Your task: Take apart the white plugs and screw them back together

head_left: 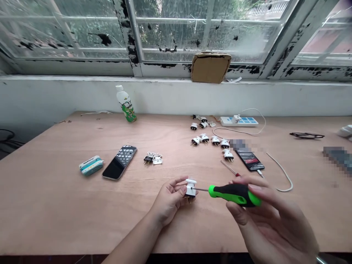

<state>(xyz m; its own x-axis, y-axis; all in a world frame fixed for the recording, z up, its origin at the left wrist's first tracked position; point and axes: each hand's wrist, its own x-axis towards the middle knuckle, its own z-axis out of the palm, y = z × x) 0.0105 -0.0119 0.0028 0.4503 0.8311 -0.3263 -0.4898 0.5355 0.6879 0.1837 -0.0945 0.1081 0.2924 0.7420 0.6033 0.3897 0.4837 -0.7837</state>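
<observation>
Our right hand [280, 223] is nearest, its fingers and thumb closed around the handle of the green-and-black screwdriver [233, 194]. Beneath everything stretches the wooden table [82, 220]. Our left hand [167, 203] has a narrow pinch on a small white plug [190, 187] above its near part, prongs pointing down. Beyond the hands lie the power strip [247, 123], a dark phone [119, 162] and a group of loose plugs [227, 154]; a thin red-ended tool [229, 168] rests just in front of the group.

To do this well, we should line the shaft up squarely with the small hole in the plug's side, press lightly but firmly, and turn from the handle without tilting. Our left fingers need to brace the body against the twist, clear of the tip in case it slips.

Some of our left fingers are hidden behind the plug. We cannot see whether a screw sits in the hole, how well the tip is seated, or which way the handle is turning. Our right wrist is cut off at the lower edge, and blurred blocks cover the object at far right.
</observation>
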